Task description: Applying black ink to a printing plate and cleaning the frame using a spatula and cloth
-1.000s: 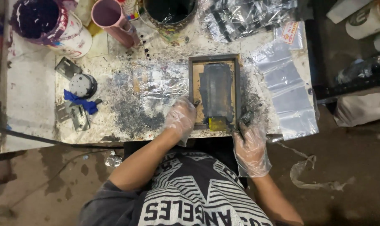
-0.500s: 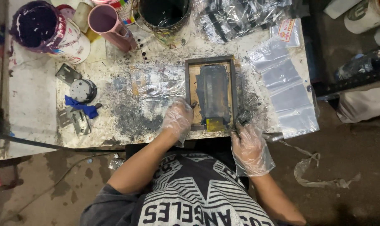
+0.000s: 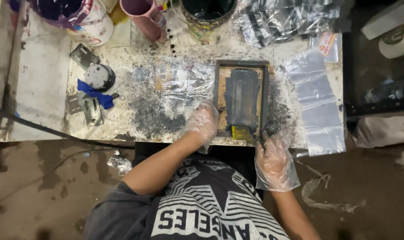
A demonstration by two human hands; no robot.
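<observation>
Plastic-gloved hands, two (image 3: 204, 121) (image 3: 274, 161); one screen frame (image 3: 241, 98)

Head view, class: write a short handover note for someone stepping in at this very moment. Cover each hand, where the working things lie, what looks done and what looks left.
Left hand: gloved, resting on the near left edge of the small framed screen, steadying it.
Right hand: gloved, at the table's near edge by the frame's near right corner; whether it grips anything cannot be told.
Things: frame lies flat on the ink-spattered table; a yellow-edged squeegee sits at its near end. Clear plastic bags lie right of it, the black ink can beyond.
Done: dark ink covers the mesh.
Left: judging by the stack, more bags probably remain.
</observation>
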